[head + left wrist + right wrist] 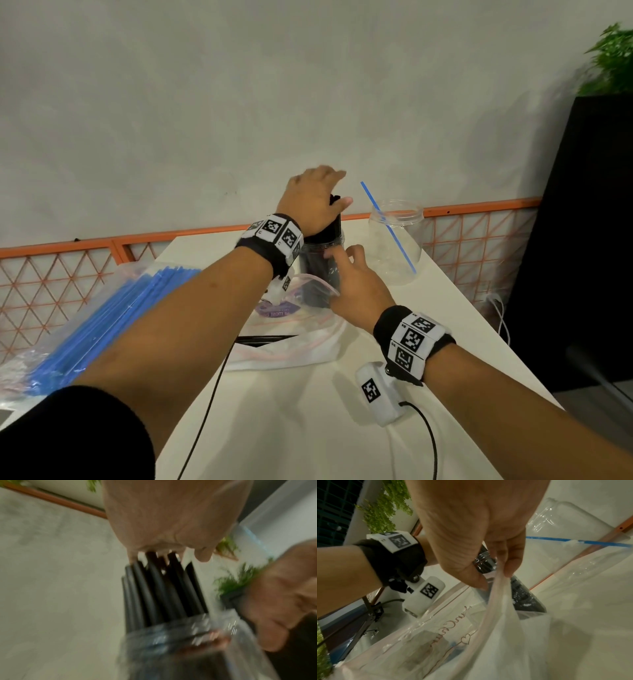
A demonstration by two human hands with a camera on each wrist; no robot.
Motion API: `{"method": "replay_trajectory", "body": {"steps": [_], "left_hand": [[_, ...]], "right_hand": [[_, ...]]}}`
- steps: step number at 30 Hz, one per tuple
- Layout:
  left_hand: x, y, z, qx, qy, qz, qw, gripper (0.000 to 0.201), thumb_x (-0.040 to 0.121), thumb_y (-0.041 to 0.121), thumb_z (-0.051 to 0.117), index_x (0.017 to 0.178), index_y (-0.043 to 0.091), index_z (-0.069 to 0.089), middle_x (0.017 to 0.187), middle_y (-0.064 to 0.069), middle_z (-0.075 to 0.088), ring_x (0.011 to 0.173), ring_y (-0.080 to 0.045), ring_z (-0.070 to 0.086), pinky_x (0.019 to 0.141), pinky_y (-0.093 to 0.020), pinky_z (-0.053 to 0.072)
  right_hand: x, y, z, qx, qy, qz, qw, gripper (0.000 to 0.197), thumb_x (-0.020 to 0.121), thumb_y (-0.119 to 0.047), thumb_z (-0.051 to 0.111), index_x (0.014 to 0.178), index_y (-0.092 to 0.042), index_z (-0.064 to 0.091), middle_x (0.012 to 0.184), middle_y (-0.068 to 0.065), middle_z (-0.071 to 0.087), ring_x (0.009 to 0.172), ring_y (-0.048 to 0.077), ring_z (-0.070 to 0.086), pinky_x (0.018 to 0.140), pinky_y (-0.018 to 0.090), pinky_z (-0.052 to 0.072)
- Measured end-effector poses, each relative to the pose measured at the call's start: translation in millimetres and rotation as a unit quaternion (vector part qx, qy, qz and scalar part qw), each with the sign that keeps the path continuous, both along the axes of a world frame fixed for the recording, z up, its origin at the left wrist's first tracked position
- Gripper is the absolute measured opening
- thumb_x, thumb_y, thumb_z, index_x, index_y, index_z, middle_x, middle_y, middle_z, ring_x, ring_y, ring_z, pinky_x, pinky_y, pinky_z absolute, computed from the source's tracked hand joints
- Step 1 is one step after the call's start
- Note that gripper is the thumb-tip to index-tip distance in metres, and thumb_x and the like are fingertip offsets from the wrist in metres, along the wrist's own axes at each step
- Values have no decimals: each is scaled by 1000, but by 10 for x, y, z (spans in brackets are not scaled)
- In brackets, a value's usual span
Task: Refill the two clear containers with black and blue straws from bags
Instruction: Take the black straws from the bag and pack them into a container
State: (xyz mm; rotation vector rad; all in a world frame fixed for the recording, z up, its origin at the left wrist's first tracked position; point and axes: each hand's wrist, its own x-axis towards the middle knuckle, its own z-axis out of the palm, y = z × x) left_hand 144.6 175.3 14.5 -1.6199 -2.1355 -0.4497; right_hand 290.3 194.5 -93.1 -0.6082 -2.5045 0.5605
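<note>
Black straws [164, 588] are standing bunched in a clear container [320, 262], the left hand [315, 198] curling over their tops; just in front of it the right hand [356, 284] is pinching a slack bag [496, 615], whose drag could be tipping the container

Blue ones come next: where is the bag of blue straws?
In the head view the bag of blue straws lies on the table at its left edge, left of the left forearm.
</note>
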Motion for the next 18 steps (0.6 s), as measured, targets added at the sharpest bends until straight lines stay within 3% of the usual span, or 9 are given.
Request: {"method": "replay_trajectory", "body": {"steps": [1,3,5,7,9,12,15,18], "left_hand": [[64,-77,41,76,-14,-19,997,43,93,43,56,131,24,56,128,1,57,120,-18,50,100,-37,40],[241,-294,99,180,-105,-75,975,14,81,33,65,94,27,68,85,14,63,80,-6,58,72,-24,45],[355,-510,57,121,-214,-106,963,6,75,20,66,72,23,70,59,17,63,57,1,57,58,-17,44],[413,-698,-57,-53,-258,-83,961,13,76,9,65,70,17,73,53,14,65,52,1,60,55,-21,51],[395,-804,-253,-215,-237,-35,947,14,78,6,64,72,13,75,55,8,67,56,-8,65,58,-25,56],[313,-825,-563,-300,-145,33,942,15,82,10,63,87,9,77,82,-3,74,79,-19,68,71,-33,56],[204,-824,-822,-341,-103,46,933,29,86,11,65,114,12,72,115,-4,70,105,-21,63,89,-27,50],[146,-841,-1033,-384,-123,44,914,53,78,13,76,129,16,60,124,-1,64,111,-20,60,97,-32,49]], "right_hand": [[35,-21,-13,18,14,0,1000,59,69,-4,71,115,-27,42,121,3,30,64,26,53,55,32,47],[90,-39,-36,38,26,6,999,41,69,0,67,97,-22,47,124,2,30,65,26,51,56,32,47],[115,-47,-67,34,27,24,999,27,71,1,62,88,-18,55,126,3,33,79,29,55,66,36,51],[115,-57,-92,19,8,41,999,23,75,-3,61,88,-21,67,129,5,37,99,31,55,80,38,52],[87,-87,-108,3,-52,41,998,22,82,-17,65,101,-26,73,136,5,36,113,30,49,94,40,48],[40,-137,-111,-17,-152,36,988,26,82,-41,70,103,-27,74,132,4,37,114,29,49,99,41,45],[55,-213,-71,-3,-212,52,976,22,76,-37,75,92,-22,76,116,3,43,101,25,56,91,35,49],[93,-224,-55,7,-203,53,978,22,83,-16,66,102,-17,76,111,7,51,104,26,56,87,29,47]]}}
